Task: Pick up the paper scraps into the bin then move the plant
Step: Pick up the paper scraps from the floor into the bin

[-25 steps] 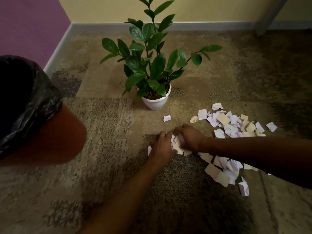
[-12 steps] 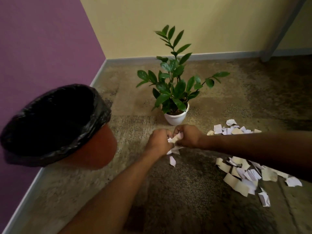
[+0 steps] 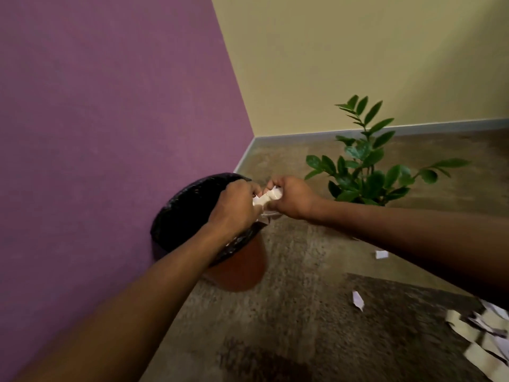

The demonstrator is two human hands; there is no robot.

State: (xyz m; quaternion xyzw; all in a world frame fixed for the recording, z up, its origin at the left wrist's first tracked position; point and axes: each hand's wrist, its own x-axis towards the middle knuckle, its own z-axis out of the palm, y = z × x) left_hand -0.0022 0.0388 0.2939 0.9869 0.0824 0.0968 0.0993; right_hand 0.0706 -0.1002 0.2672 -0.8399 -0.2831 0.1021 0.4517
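Observation:
A bunch of white paper scraps (image 3: 265, 201) is held between my left hand (image 3: 237, 206) and my right hand (image 3: 289, 198), both curled round it. The hands are raised over the right rim of the orange bin (image 3: 239, 268), which has a black bag liner (image 3: 181, 213) and stands against the purple wall. The green plant (image 3: 363, 166) stands on the carpet behind my right forearm, its pot hidden. More scraps (image 3: 484, 337) lie on the carpet at the lower right, with single pieces (image 3: 358, 300) nearer the bin.
A purple wall (image 3: 110, 133) fills the left and meets a yellow wall (image 3: 358, 51) at the corner behind the bin. A grey skirting board (image 3: 413, 127) runs along the floor. Brown patterned carpet (image 3: 303, 312) spreads between the bin and the scraps.
Both hands have lifted the gathered scraps off the carpet and carried them left and up to the bin's rim. The view has swung left toward the purple wall.

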